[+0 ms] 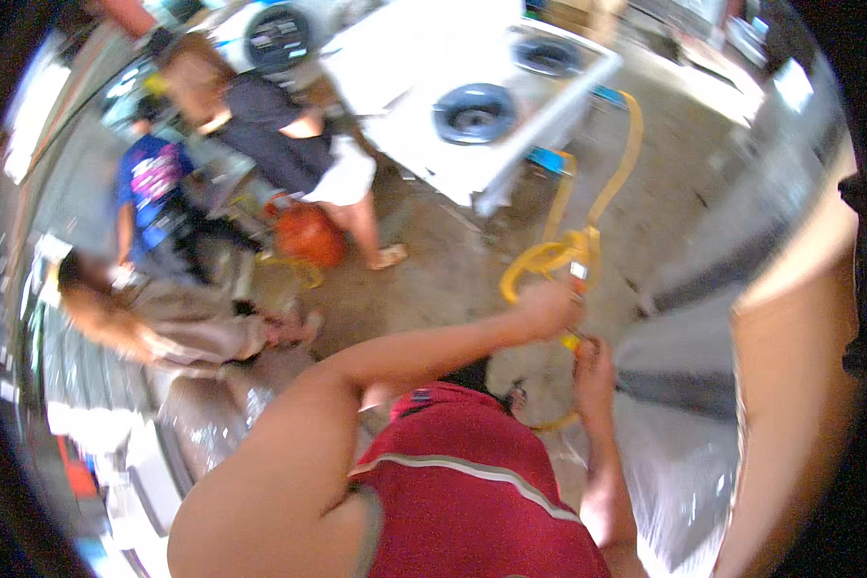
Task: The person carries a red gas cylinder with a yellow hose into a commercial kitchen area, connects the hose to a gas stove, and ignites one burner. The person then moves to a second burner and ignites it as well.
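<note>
My left hand [549, 306] reaches across my body and is closed. A small white-and-reddish piece [578, 274] shows at its upper side, too blurred to name. Just below it, my right hand [593, 361] is closed on a yellow hose [569, 342], with a short bit showing between the two hands. Loops of the same yellow hose [539, 262] bunch up beyond my left hand. Two lengths run from there to blue pieces [547, 160] at the edge of a white appliance [395, 120], which has two round blue burner-like parts [474, 114] on top.
Several people are at the left, one in a dark top and white shorts [342, 173]. An orange-red gas cylinder [309, 237] stands among them. Plastic-wrapped grey goods [679, 453] and a cardboard box [795, 366] crowd my right side. Concrete floor [443, 246] lies ahead.
</note>
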